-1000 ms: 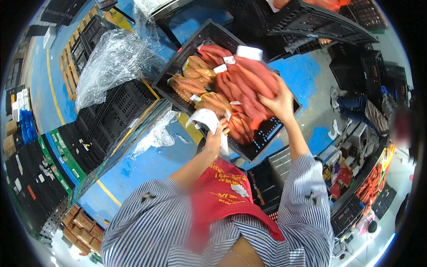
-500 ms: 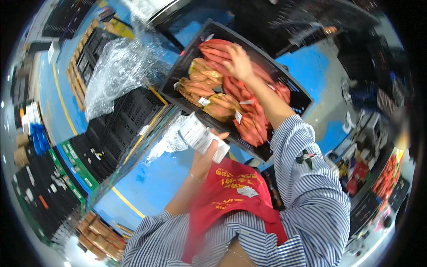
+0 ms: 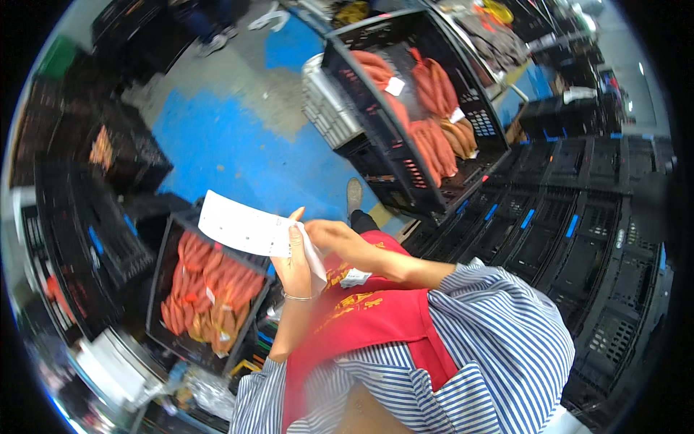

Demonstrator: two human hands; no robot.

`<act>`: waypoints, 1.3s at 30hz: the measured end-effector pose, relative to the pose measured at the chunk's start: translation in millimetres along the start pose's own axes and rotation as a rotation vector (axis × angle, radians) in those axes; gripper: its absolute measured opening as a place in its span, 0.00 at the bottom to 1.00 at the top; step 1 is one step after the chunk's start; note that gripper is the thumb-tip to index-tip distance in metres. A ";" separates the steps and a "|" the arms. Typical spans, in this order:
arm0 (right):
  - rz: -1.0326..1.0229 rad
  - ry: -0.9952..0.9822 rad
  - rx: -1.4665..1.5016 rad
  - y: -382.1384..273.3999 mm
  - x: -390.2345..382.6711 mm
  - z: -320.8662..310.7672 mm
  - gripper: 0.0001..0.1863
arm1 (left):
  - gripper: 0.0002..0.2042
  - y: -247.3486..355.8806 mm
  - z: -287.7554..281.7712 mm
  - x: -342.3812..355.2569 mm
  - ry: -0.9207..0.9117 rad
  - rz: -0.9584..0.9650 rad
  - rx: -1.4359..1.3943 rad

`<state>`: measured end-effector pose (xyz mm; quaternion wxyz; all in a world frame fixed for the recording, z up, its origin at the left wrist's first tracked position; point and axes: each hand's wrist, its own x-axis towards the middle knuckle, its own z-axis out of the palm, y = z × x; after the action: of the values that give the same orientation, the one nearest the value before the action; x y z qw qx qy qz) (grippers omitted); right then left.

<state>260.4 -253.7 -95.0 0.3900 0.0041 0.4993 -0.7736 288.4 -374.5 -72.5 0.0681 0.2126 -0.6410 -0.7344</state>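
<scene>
My left hand (image 3: pixel 293 260) is closed on a white printed paper sheet (image 3: pixel 242 226), the thumb lying over it. Part of the paper folds down between my two hands. Beside that fold is my right hand (image 3: pixel 336 240), its fingers curled against the paper's edge. Blur and the paper hide its fingertips, so what it pinches does not show. To the lower left, a black crate (image 3: pixel 155 289) contains bags of long reddish roots (image 3: pixel 210 271) that look like sweet potatoes. Another black crate (image 3: pixel 376 116) at the upper right has several similar red bags (image 3: pixel 434 87) and a tan one (image 3: pixel 457 136).
Stacked black crates (image 3: pixel 535 195) line the right side. A wrapped white stack (image 3: pixel 329 101) stands left of the upper crate. Blue-painted floor (image 3: pixel 210 137) lies ahead, with a person's shoe (image 3: pixel 212 45) at the far edge. Clear plastic wrap (image 3: pixel 210 390) is at the lower left.
My view has turned to another part of the room. My right hand has left the crate of bagged roots and come to the paper, which stays in my left hand.
</scene>
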 end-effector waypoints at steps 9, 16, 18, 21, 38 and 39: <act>-0.196 0.332 -0.044 -87.2 -56.7 -228.9 0.09 | 0.14 -32.6 201.5 125.4 -0.481 -0.570 -0.503; -0.175 1.741 -1.066 -61.7 3.6 -516.9 0.15 | 0.16 -34.8 291.5 149.9 -0.538 -0.723 -0.865; -0.164 1.655 -1.186 -69.4 16.2 -533.8 0.14 | 0.17 -33.9 304.4 153.5 -0.584 -0.725 -0.922; -0.110 1.635 -1.244 -86.4 22.1 -535.3 0.12 | 0.23 -31.2 320.7 165.6 -0.696 -0.718 -0.981; -0.394 1.635 -1.252 -88.0 -19.0 -481.3 0.04 | 0.06 -55.5 325.6 345.3 -0.745 -0.407 -0.005; -0.403 1.671 -1.192 -85.1 -22.1 -470.2 0.04 | 0.05 -57.8 325.6 359.7 -0.727 -0.254 0.256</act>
<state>43.9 141.1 -256.5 -0.2767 0.2612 0.9021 -0.2038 -155.6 -201.6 -180.8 -0.2813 0.0232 -0.6781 -0.6786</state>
